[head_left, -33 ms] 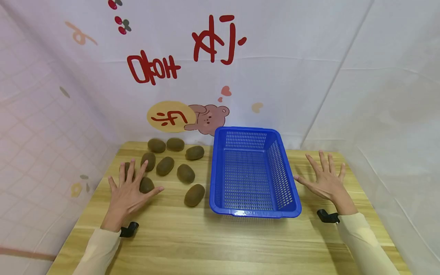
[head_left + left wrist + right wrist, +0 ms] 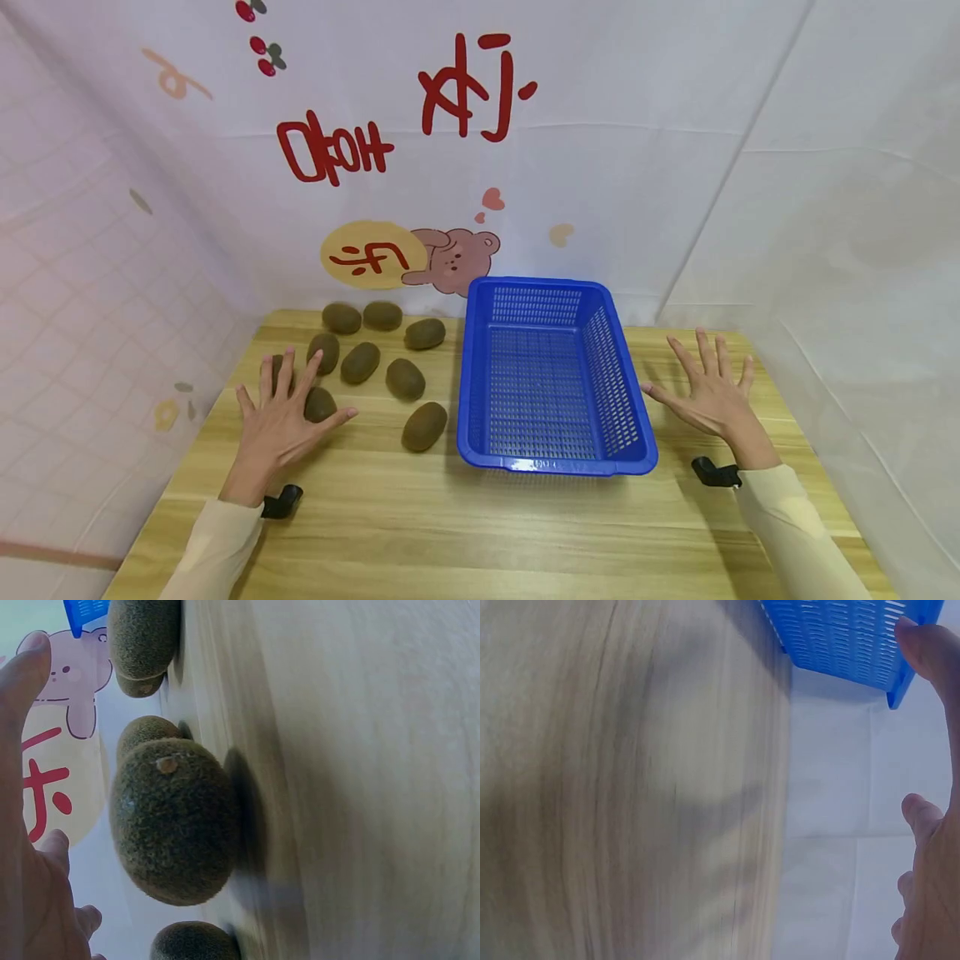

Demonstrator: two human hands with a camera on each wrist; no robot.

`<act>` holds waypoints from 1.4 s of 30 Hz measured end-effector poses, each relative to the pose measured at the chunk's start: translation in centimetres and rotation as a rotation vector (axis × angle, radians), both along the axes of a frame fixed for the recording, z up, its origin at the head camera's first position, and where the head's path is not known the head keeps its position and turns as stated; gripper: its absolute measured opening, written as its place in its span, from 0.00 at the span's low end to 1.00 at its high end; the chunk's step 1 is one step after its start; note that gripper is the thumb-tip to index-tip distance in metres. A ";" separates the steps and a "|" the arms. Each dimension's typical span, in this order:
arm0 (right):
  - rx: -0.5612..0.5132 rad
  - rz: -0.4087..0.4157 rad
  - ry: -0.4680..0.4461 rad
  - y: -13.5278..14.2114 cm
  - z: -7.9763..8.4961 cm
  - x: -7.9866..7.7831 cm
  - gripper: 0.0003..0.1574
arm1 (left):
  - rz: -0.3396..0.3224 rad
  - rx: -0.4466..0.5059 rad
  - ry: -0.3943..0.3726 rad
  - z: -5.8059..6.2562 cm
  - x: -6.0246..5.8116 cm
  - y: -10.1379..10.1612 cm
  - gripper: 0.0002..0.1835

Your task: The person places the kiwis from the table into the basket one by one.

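My left hand [image 2: 276,423] is spread flat over the left side of the table, fingers apart and holding nothing. Beneath and beside it lie brown fuzzy kiwis, one kiwi [image 2: 320,405] between thumb and index finger and another partly hidden behind the fingers. In the left wrist view a large kiwi [image 2: 176,821] sits on the wood below the hand. Several more, such as the kiwi [image 2: 424,427] nearest the basket, are scattered toward the middle. A blue plastic basket [image 2: 557,465] has no kiwis inside. To its right my right hand [image 2: 708,396] hovers with fingers spread, thumb near the rim.
The wooden table [image 2: 480,533] meets a white cloth backdrop [image 2: 637,192] printed with red characters and a pink bear [image 2: 459,262]. More cloth hangs along the left and right sides. A black wrist device [image 2: 716,472] sits on the right wrist, a similar one on the left.
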State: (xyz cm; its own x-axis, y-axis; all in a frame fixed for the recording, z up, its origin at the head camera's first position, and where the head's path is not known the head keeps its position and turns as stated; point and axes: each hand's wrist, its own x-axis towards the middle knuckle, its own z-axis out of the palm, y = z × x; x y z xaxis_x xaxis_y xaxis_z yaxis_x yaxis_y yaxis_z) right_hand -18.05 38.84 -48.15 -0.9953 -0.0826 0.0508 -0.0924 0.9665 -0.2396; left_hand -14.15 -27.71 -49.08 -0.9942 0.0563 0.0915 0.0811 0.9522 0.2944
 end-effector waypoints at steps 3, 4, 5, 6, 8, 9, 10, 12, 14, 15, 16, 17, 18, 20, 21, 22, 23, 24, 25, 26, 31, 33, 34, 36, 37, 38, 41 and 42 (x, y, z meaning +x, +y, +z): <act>-0.010 0.000 -0.006 0.0 0.2 0.0 0.61 | -0.004 0.005 0.005 0.1 0.0 0.0 0.58; -0.015 -0.001 -0.007 0.0 0.3 0.0 0.60 | -0.004 0.007 0.007 0.1 0.0 0.0 0.58; -0.022 0.000 -0.010 -0.1 0.3 0.0 0.60 | -0.006 0.008 0.011 0.2 0.1 0.0 0.58; -0.029 0.001 -0.013 -0.1 0.4 0.0 0.60 | -0.007 0.011 0.014 0.2 0.1 0.0 0.58; -0.042 0.003 -0.021 -0.2 0.5 0.0 0.60 | -0.010 0.019 0.020 0.3 0.2 0.0 0.58; -0.049 0.004 -0.023 -0.3 0.6 0.0 0.60 | -0.011 0.027 0.021 0.4 0.3 0.0 0.58; -0.064 0.005 -0.027 -0.3 0.7 0.0 0.60 | -0.012 0.037 0.022 0.4 0.3 0.0 0.58; -0.102 0.011 -0.035 -0.6 0.8 0.1 0.59 | -0.014 0.071 0.015 0.5 0.5 -0.1 0.58; -0.157 0.021 -0.045 -0.8 0.8 0.2 0.58 | -0.012 0.105 0.006 0.6 0.7 -0.2 0.59; -0.188 0.029 -0.049 -1.0 0.8 0.3 0.57 | -0.012 0.122 0.003 0.7 0.8 -0.3 0.59; -0.219 0.037 -0.055 -1.2 0.7 0.3 0.56 | -0.012 0.137 -0.002 0.7 0.9 -0.3 0.59; -0.247 0.047 -0.062 -1.3 0.7 0.3 0.56 | -0.011 0.154 -0.004 0.7 1.0 -0.4 0.59; -0.276 0.058 -0.070 -1.5 0.7 0.4 0.55 | -0.010 0.172 -0.003 0.6 1.1 -0.4 0.59; -0.343 0.078 -0.098 -1.8 0.8 0.4 0.54 | -0.013 0.209 -0.005 0.5 1.3 -0.3 0.59; -0.375 0.088 -0.115 -1.9 0.8 0.4 0.53 | -0.014 0.231 -0.007 0.4 1.4 -0.3 0.59; -0.405 0.098 -0.132 -2.1 0.9 0.4 0.52 | -0.017 0.254 -0.007 0.3 1.5 -0.3 0.59; -0.433 0.106 -0.148 -2.2 0.9 0.4 0.52 | -0.017 0.277 -0.005 0.2 1.6 -0.2 0.59; -0.458 0.114 -0.162 -2.3 0.9 0.3 0.51 | -0.019 0.297 -0.006 0.1 1.7 -0.1 0.59; -0.480 0.119 -0.176 -2.4 1.0 0.3 0.50 | -0.021 0.314 -0.003 0.0 1.8 0.0 0.59; -0.500 0.125 -0.185 -2.5 1.0 0.3 0.49 | -0.023 0.327 0.000 0.0 1.8 0.1 0.59; -0.620 0.140 -0.225 -3.0 1.2 0.2 0.46 | -0.032 0.361 0.047 -0.1 1.6 0.6 0.58; -0.675 0.150 -0.231 -3.2 1.2 0.2 0.45 | -0.034 0.371 0.059 -0.3 1.5 0.7 0.57; -0.698 0.160 -0.230 -3.3 1.2 0.1 0.44 | -0.036 0.375 0.062 -0.4 1.5 0.8 0.56; -0.755 0.179 -0.228 -3.6 1.2 0.1 0.44 | -0.042 0.388 0.066 -0.6 1.4 0.9 0.53; -0.781 0.186 -0.228 -3.7 1.1 0.1 0.44 | -0.047 0.391 0.069 -0.8 1.5 0.9 0.52; -0.810 0.191 -0.233 -3.8 1.1 0.2 0.44 | -0.050 0.392 0.071 -0.9 1.5 0.9 0.50; -0.889 0.205 -0.260 -4.2 0.9 0.4 0.44 | -0.059 0.388 0.082 -1.5 1.5 1.0 0.45; -0.910 0.206 -0.270 -4.2 0.7 0.5 0.44 | -0.061 0.383 0.086 -1.6 1.5 1.0 0.44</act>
